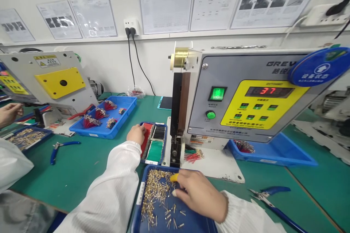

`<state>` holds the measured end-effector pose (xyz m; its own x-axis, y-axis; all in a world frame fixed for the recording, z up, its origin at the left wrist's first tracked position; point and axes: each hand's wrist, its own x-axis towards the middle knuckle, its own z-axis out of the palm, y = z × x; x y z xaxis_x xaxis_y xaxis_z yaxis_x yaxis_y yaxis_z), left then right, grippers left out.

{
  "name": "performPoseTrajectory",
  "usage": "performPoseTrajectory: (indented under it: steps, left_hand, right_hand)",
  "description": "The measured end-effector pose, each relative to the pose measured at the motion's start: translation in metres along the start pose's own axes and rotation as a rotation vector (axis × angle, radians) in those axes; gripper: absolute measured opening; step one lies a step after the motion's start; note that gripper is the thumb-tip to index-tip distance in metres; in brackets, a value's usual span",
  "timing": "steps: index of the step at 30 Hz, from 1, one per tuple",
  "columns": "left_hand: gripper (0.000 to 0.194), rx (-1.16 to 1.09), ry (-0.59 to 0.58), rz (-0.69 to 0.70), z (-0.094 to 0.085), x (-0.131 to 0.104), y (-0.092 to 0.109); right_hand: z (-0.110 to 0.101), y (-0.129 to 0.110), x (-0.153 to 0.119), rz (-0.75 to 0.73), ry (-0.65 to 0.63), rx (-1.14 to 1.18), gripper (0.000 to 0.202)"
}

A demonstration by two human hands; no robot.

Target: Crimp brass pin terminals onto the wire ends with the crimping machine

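Observation:
My left hand reaches to the small blue divided tray, its fingers curled together at the red wires. What the fingertips pinch, if anything, is too small to make out. Black wires and green wires lie in the other compartments. Over a blue tray of small gold-coloured metal pins is my right hand. A yellow cover sits on its index finger; thumb and index finger are apart with nothing visible between them.
A machine showing 37 stands behind the pin tray, with finished-looking wire pieces at its base. Cutting pliers lie right, other pliers left. Blue bins hold wire bundles. Another person's hand is at far left.

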<state>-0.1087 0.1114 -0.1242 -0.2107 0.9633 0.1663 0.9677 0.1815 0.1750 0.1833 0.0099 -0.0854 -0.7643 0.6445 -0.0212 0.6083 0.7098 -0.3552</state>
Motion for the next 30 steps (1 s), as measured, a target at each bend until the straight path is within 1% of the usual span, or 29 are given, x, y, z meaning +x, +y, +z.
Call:
performPoseTrajectory:
  steps: [2,6,8,13,15,19,22,25,27,30]
  left_hand:
    - [0.026,0.006,-0.001,-0.001,0.0,0.0,0.0]
    - [0.024,0.021,-0.004,-0.003,-0.001,-0.001,0.002]
    - [0.023,0.027,-0.005,-0.008,-0.001,0.0,0.002]
    - [0.025,0.036,-0.001,-0.035,0.0,0.001,0.002]
    - [0.024,0.037,-0.001,-0.042,0.0,0.001,0.003]
    - [0.023,0.034,0.0,-0.053,-0.001,0.001,0.004]
    - [0.024,0.028,0.006,-0.059,-0.002,0.001,0.004]
    - [0.024,0.02,0.01,-0.058,-0.003,0.0,0.004]
    - [0.023,0.013,0.015,-0.06,-0.002,0.0,0.005]
    - [0.022,0.003,0.024,-0.065,-0.002,0.0,0.005]
  right_hand:
    - [0.005,-0.008,0.003,-0.063,-0.011,-0.031,0.018]
    - [0.009,-0.016,0.005,-0.141,-0.056,-0.086,0.01]
    - [0.006,-0.012,0.003,-0.104,-0.053,-0.094,0.009]
    - [-0.011,0.013,-0.009,0.125,-0.068,-0.077,0.009]
    - [-0.014,0.019,-0.013,0.176,-0.094,-0.062,0.009]
    - [-0.011,0.018,-0.012,0.185,-0.109,-0.017,0.009]
    - [-0.008,0.014,-0.009,0.151,-0.071,-0.009,0.014]
    - [-0.012,0.016,-0.011,0.14,-0.036,0.044,0.016]
    - [-0.018,0.021,-0.015,0.194,-0.034,0.047,0.015]
    - [-0.023,0.024,-0.02,0.268,-0.078,-0.011,0.015]
